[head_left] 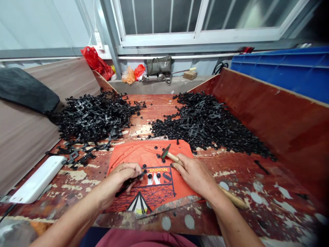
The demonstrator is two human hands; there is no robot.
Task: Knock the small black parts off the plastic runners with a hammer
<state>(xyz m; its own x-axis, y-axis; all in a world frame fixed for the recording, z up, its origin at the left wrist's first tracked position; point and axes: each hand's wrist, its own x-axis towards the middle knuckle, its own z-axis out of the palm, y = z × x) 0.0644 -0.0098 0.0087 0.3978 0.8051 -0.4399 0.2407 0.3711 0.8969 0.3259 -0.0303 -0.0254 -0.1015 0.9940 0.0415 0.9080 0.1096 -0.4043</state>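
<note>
Along the near edge of the surface, two pale round marks lie just in front of one orange cloth. Its print shows a large white letter that could be M or W, a dark S beside it, and smaller yellow letters that look like NOINVE; I cannot tell the full wording. The left hand, palm down with fingers curled, is clamped on one black strip over the cloth. The right hand is closed around the wooden handle of one hammer, its forearm slanting in from the right, the head angled up and left above the cloth. The hands are well apart. About eight black caps sit loose on the cloth, between and beyond the hands. To the left rests one white oblong case. Farther off stand two heaps of black parts, a left heap and a right heap. Behind them, one green pouch and one wooden block sit on a ledge below one window.
</note>
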